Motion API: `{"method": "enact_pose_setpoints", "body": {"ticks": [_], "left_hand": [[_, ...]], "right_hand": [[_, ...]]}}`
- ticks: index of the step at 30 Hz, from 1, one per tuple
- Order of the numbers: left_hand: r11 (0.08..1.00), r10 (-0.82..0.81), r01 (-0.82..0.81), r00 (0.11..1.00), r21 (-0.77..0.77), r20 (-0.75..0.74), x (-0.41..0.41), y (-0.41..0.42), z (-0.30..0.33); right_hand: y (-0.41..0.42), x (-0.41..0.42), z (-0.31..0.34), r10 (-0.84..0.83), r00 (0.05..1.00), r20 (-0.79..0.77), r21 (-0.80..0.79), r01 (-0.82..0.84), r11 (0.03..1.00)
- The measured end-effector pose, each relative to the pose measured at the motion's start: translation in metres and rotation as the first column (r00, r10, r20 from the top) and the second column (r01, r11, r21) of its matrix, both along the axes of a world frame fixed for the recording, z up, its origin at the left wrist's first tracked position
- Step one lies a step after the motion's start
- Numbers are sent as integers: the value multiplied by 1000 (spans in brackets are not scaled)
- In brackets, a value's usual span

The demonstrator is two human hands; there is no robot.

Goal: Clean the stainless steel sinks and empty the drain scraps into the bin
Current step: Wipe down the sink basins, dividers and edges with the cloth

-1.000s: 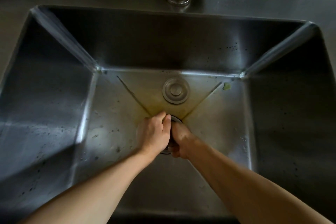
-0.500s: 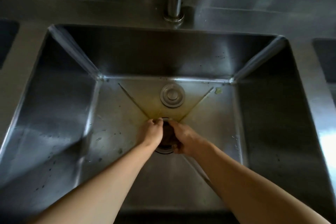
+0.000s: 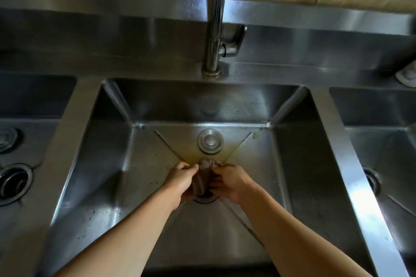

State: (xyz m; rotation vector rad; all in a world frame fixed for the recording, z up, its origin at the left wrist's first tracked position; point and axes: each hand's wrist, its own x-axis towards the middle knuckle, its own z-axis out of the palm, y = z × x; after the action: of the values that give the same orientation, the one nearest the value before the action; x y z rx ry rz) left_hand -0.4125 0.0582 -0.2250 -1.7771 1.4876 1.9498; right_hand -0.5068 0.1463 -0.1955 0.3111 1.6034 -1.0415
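Here both hands are deep in the middle sink (image 3: 108, 164), over its drain opening (image 3: 206, 198). The left hand (image 3: 180, 181) and the right hand (image 3: 231, 181) each have the fingers curled round a brownish drain strainer basket (image 3: 201, 177), so both grips are grasping it from opposite sides. The basket stands just above the drain opening, between the two hands; whether it touches the rim I cannot tell. Behind it on the sink floor lies a round metal drain cover (image 3: 210, 141), in a yellowish stain. A small pale green scrap (image 3: 256, 135) lies near the back right corner. The faucet (image 3: 216, 29) rises from the worktop (image 3: 157, 60) behind. A left sink (image 3: 27, 105) and a right sink (image 3: 382, 114) flank the middle one.
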Motion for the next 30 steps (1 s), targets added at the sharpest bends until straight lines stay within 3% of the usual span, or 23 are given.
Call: {"method": "enact_pose_setpoints", "body": {"ticks": [4, 7, 10, 12, 17, 21, 23, 25, 27, 28, 30], "left_hand": [[994, 31, -24, 997, 105, -73, 10, -4, 38], [991, -130, 132, 988, 26, -81, 19, -8, 67], [966, -244, 257, 935, 16, -258, 27, -10, 95], [970, -210, 239, 909, 36, -361, 30, -14, 104], [996, -7, 43, 898, 72, -440, 28, -35, 129], [1000, -13, 11, 876, -7, -481, 12, -38, 148], [999, -29, 10, 858, -41, -512, -1, -34, 156], [999, -50, 33, 842, -41, -536, -16, -27, 163], [993, -96, 118, 836, 6, -540, -29, -19, 169], [985, -122, 169, 831, 36, -543, -36, -16, 170], [968, -174, 244, 818, 57, -549, -49, -14, 169]], "right_hand": [[6, 6, 30, -112, 991, -80, -119, 102, 988], [8, 13, 54, -43, 967, -251, -148, 6, 989], [4, 23, 81, -62, 928, -368, -256, -37, 966], [2, 27, 97, -75, 923, -378, -319, -54, 946], [7, 21, 121, -74, 819, -569, -138, -6, 990], [15, 22, 132, -27, 662, -749, -4, 36, 999], [13, 23, 132, -44, 595, -802, -24, 40, 999], [11, 18, 133, -128, 683, -719, -148, 29, 989], [9, 10, 135, -220, 818, -531, -295, 65, 953], [11, 4, 134, -242, 837, -491, -317, 88, 944], [15, -14, 125, -240, 779, -579, -244, 116, 963]]}}
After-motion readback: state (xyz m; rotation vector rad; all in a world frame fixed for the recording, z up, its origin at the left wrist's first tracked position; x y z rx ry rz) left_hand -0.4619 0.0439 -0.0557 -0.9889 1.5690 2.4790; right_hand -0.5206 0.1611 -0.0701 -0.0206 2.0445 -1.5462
